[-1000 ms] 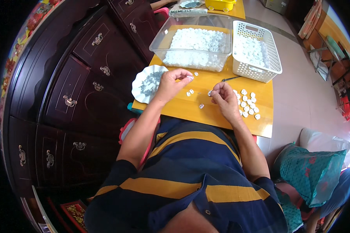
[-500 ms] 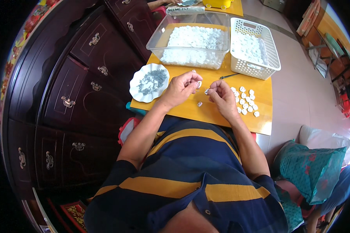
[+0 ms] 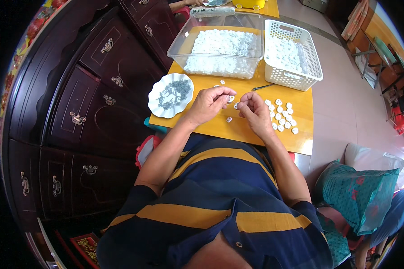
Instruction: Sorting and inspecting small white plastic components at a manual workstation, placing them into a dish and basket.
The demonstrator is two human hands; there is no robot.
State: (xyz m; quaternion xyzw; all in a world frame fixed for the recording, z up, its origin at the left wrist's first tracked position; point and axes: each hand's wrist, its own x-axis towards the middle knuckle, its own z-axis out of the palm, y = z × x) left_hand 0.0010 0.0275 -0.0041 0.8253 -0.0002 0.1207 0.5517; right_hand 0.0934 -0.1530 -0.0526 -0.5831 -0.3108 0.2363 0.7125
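Note:
Over the wooden table (image 3: 202, 127), my left hand (image 3: 209, 105) pinches a small white plastic piece (image 3: 231, 98) between thumb and fingers. Close by on its right, my right hand (image 3: 254, 111) has its fingertips closed on another small white piece (image 3: 236, 106). The two pieces are nearly touching. A loose white piece (image 3: 229, 119) lies on the table below the hands, and one more (image 3: 222, 82) lies beyond them. Right of my right hand spreads a group of several such pieces (image 3: 280, 116). A white wavy-rimmed plate (image 3: 155, 102) with tiny dark grey parts stands left of my left hand.
At the back, a clear plastic bin (image 3: 177, 50) and a white perforated basket (image 3: 316, 71) hold heaps of white pieces. A thin black tool (image 3: 263, 87) lies before the basket. Dark drawers (image 3: 101, 89) line the left; a green bag (image 3: 357, 195) sits at right. Another person's hand (image 3: 194, 2) shows at the far table.
Both hands stay almost in place, still pinching their pieces. My left fingers have straightened a little, and its piece shows more. The whole view has shifted slightly.

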